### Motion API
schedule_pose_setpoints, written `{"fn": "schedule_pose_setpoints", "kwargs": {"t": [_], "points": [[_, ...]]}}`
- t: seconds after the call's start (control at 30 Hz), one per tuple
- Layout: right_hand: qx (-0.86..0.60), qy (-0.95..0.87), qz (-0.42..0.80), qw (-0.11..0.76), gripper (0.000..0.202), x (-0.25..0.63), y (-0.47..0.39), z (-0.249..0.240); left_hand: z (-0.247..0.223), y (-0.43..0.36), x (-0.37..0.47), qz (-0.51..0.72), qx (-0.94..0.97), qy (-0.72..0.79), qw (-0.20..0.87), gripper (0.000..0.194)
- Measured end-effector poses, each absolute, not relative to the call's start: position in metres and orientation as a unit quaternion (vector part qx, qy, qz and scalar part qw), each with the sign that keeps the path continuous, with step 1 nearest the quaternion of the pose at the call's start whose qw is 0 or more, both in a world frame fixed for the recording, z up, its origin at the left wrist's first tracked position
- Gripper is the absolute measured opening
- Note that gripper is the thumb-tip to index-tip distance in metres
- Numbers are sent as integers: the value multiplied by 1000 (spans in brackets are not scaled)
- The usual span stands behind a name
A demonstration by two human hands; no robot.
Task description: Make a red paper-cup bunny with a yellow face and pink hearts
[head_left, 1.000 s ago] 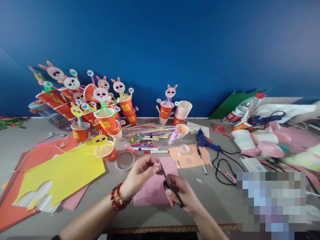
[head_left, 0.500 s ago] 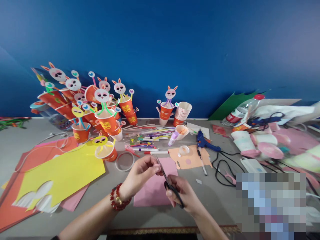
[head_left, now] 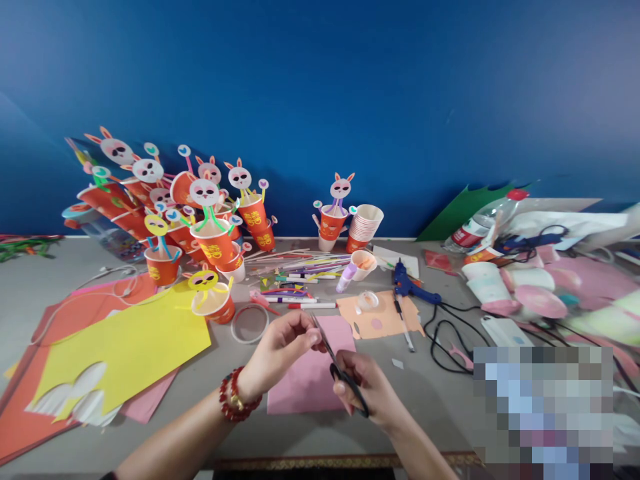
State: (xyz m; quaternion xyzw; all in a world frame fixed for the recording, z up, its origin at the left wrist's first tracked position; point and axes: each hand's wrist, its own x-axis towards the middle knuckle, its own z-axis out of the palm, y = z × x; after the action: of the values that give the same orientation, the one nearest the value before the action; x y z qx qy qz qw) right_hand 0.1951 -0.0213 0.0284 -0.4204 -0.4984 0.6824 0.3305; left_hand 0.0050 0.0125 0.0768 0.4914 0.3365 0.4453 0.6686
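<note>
My right hand [head_left: 367,383] is closed round the black handles of a pair of scissors [head_left: 354,387], whose blades point up and away toward my left fingertips. My left hand [head_left: 287,343], with red bead bracelets at the wrist, is pinched right beside the blades. Whatever it holds is too small and hidden to make out. Beneath both hands a sheet of pink paper [head_left: 305,383] lies on the grey table. Just beyond it is a piece of peach paper [head_left: 390,320] with holes cut in it, bearing a roll of clear tape [head_left: 369,301] and a pen [head_left: 404,323].
Red paper cups with rabbit faces [head_left: 213,243] crowd the back left. Yellow paper [head_left: 130,347] lies in front of them. A blue glue gun [head_left: 413,283] with a black cord, stacked cups [head_left: 365,227], a bottle [head_left: 487,220] and pink-white cups [head_left: 493,287] stand to the right.
Both hands and the scissors stay almost where they were. The view has shifted very slightly; nothing has visibly been taken hold of or let go.
</note>
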Motion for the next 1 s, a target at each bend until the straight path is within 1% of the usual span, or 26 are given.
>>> {"fn": "schedule_pose_setpoints", "kwargs": {"t": [0.6, 1.0], "points": [[-437, -501, 674, 321, 59, 199, -20, 30, 80, 13, 5, 443, 498, 339, 665, 19], [-448, -510, 663, 315, 55, 201, -21, 29, 83, 12, 4, 442, 500, 340, 663, 21]]}}
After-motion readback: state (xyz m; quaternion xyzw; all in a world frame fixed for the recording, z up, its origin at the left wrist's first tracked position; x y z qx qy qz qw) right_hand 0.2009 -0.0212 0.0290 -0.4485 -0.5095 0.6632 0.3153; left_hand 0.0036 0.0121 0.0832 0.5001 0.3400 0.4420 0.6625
